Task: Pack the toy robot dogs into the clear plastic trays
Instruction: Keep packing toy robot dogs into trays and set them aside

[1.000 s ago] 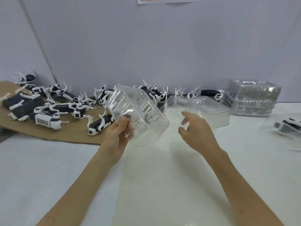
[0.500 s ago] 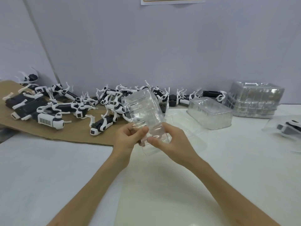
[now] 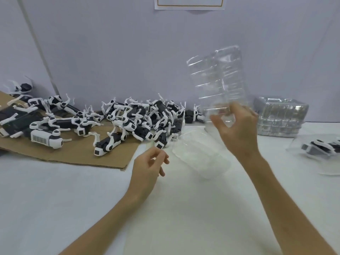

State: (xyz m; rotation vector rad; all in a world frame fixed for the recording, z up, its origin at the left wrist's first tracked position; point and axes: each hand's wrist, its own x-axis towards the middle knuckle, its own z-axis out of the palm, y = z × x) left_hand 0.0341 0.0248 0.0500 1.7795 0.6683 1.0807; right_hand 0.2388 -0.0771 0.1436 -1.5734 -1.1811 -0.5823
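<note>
My right hand [image 3: 237, 129] grips the lower end of a clear plastic tray [image 3: 219, 80] and holds it upright in the air, right of centre. My left hand [image 3: 149, 168] hovers above the white table with its fingers loosely curled and holds nothing. A second clear tray [image 3: 198, 153] lies flat on the table between my two hands. Several black-and-white toy robot dogs [image 3: 132, 122] are heaped against the back wall, some on a cardboard sheet [image 3: 73, 151] to the left.
A stack of clear trays [image 3: 279, 118] stands at the back right. At the right edge another toy dog [image 3: 320, 148] lies in a clear tray [image 3: 294, 146]. The white table [image 3: 55, 190] stretches toward me.
The tray passed from both hands into my right hand alone, which raised it up and to the right. My left hand let go and dropped toward the table.
</note>
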